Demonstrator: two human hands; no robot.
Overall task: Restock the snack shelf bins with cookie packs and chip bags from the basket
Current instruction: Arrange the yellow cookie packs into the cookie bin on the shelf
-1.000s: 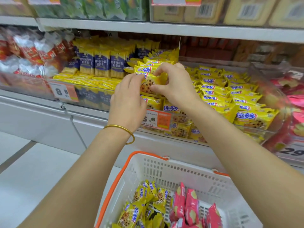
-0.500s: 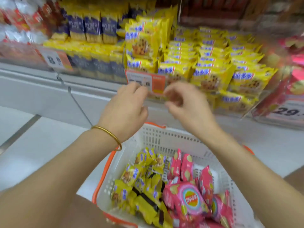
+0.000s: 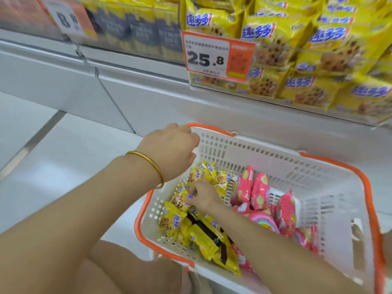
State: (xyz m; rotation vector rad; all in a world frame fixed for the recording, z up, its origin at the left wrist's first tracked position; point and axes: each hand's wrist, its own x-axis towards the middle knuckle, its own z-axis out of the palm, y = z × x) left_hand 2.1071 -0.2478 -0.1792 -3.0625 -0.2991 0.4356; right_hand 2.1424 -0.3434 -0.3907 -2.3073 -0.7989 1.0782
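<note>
"So, entry one: far left of the shelf?"

"Left price tag [image 3: 65, 18], blurred, an 8 legible. Just right of it, dark blue packs [image 3: 131, 28] behind a clear bin front."

"Left hand?"

"Left hand [image 3: 169, 149] hangs over the far left corner of the basket [image 3: 368, 183], back upward, with a gold bracelet [image 3: 148, 164] on the wrist. The fingers bend down out of sight. Cannot tell whether they hold the rim or nothing."

"Shelf, middle to right?"

"A 25.8 price tag [image 3: 216, 56] is fixed to the front of the shelf bin [image 3: 197, 81]. The bin is stacked with yellow stocked packs [image 3: 275, 32], several layers deep."

"Basket contents?"

"White slotted walls, orange rim, set below the shelf front. Yellow cookie packs [image 3: 203, 232] are heaped in the left half and pink chip bags [image 3: 259, 187] in the right half. The two heaps touch along the middle."

"Right hand?"

"Right hand [image 3: 201, 196] reaches down into the left half. Its fingers curl round one cookie pack [image 3: 182, 198] at the top of the yellow heap. That pack lies among the others, inside the basket, well below the shelf bin."
</note>
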